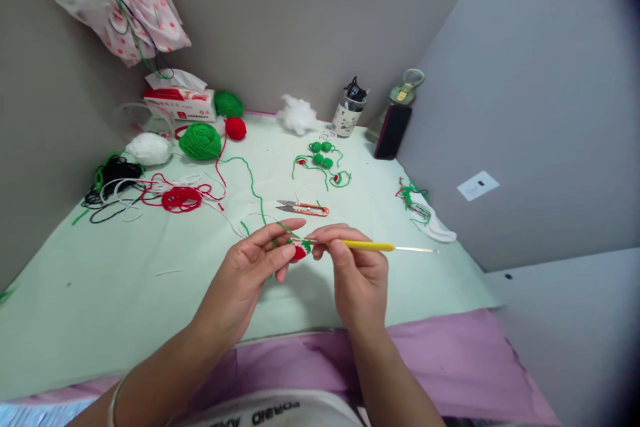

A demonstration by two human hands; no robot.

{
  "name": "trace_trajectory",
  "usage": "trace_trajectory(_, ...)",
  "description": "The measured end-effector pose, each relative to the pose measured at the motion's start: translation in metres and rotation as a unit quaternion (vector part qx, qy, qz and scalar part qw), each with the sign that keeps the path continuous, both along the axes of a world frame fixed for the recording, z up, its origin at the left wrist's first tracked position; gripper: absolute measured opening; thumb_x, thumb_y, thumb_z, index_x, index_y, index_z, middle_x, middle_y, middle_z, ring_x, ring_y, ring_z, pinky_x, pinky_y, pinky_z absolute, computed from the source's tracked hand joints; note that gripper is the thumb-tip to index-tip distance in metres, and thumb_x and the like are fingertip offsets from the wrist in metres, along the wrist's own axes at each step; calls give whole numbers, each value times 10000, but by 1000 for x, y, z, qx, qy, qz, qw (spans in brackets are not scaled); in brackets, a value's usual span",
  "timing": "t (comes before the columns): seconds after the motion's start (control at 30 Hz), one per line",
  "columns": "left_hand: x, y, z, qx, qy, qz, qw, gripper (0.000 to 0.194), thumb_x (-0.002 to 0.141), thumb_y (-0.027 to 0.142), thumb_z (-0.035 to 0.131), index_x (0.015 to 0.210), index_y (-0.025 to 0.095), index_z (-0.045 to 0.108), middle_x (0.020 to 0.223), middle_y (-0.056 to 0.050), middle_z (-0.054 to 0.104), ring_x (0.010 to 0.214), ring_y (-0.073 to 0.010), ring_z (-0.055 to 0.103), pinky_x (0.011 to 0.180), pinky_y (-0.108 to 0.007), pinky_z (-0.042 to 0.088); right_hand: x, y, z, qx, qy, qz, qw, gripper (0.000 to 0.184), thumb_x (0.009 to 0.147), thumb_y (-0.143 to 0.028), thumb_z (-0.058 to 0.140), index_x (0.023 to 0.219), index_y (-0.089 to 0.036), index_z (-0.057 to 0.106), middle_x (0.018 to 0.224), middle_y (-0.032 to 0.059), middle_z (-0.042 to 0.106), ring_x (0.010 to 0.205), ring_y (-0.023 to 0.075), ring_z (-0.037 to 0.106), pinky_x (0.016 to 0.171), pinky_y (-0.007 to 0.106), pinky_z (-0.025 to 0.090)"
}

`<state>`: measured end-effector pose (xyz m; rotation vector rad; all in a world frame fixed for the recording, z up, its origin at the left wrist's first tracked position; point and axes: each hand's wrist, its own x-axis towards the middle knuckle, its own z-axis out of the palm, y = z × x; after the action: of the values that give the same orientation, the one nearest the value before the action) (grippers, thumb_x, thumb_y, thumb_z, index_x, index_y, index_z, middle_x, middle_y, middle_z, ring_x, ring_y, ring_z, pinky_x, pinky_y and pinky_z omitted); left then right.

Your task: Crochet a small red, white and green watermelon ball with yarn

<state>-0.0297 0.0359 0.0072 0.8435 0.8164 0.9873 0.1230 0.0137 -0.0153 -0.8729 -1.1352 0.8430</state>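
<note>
Between the thumb and fingers of my left hand [255, 260] is a small crochet piece [300, 251], red with white and green edging. Green yarn [254, 187] runs from the green ball [200, 141] over the left fingers to this piece. My right hand [357, 273] is closed round the yellow handle of a crochet hook [370, 245], its metal tip at the top edge of the piece. The hook's other metal end points right. Just beyond the hands lie orange thread snips [303, 208].
Small green crochet pieces [323, 160] lie behind the snips. White stuffing [297, 115], a pen cup [349, 113], a bottle [403, 93] and a phone [393, 132] stand at the back. Tangled red yarn [181, 199] and black yarn [117, 175] lie left, yarn scraps [417, 203] right.
</note>
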Motion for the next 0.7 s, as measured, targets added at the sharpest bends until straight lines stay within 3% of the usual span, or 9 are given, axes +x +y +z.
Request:
trace_trajectory(0.17,-3,2,-1,-17,5,-3,1000,264,811,260,830,1074,281,829,821,6,633,722,-107,518,646,-208,386,4,-2,1,-30,43,31,998,220,1040,-305,563,947,-229,747,919,36,729,780,143,666,722,299,543)
trace_trajectory(0.23,-3,2,-5,-7,17,-3,1000,274,824,266,822,1096,295,821,824,9,628,732,-107,519,655,-205,395,5,-5,4,-13,1,19,1000,230,1053,-277,528,964,-233,735,931,35,732,784,143,673,732,302,553)
trace_trajectory(0.33,-1,-1,-11,23,34,22,999,292,836,265,821,1124,318,810,835,21,609,774,-106,530,714,-195,427,3,-10,6,51,-141,-21,989,237,1050,-168,483,1043,-239,709,957,39,734,838,153,688,777,316,568)
trace_trajectory(0.43,2,-3,-15,43,32,57,997,334,809,247,853,1132,323,810,847,31,605,778,-95,532,726,-175,442,-1,-12,0,163,-323,-85,928,264,1001,-82,518,1155,-215,687,997,77,734,924,188,691,797,339,580)
trace_trajectory(0.5,3,-3,-13,14,-1,48,999,406,789,249,873,1181,319,795,798,41,600,688,-76,491,638,-158,417,-3,-11,-6,224,-395,-145,879,290,966,-74,589,1202,-205,696,1030,101,727,937,201,688,774,335,585)
trace_trajectory(0.53,3,-2,-12,-16,-27,32,999,433,790,254,874,1210,308,785,741,51,579,632,-67,452,610,-156,406,-3,-11,-8,237,-406,-162,868,307,954,-78,618,1216,-212,705,1049,105,723,944,202,687,769,330,587)
trace_trajectory(0.6,2,0,-8,-80,-76,0,994,424,810,253,856,1227,259,780,608,82,482,542,-55,343,635,-164,431,-2,-10,-8,197,-364,-147,899,320,968,-84,598,1216,-249,715,1079,91,727,980,202,693,800,341,589)
trace_trajectory(0.7,-1,3,-4,-111,-103,3,988,377,828,221,831,1203,211,790,520,109,377,529,-62,302,800,-224,491,0,-7,0,105,-175,-103,973,262,1013,-133,528,1079,-265,745,933,50,738,845,185,680,730,347,571)
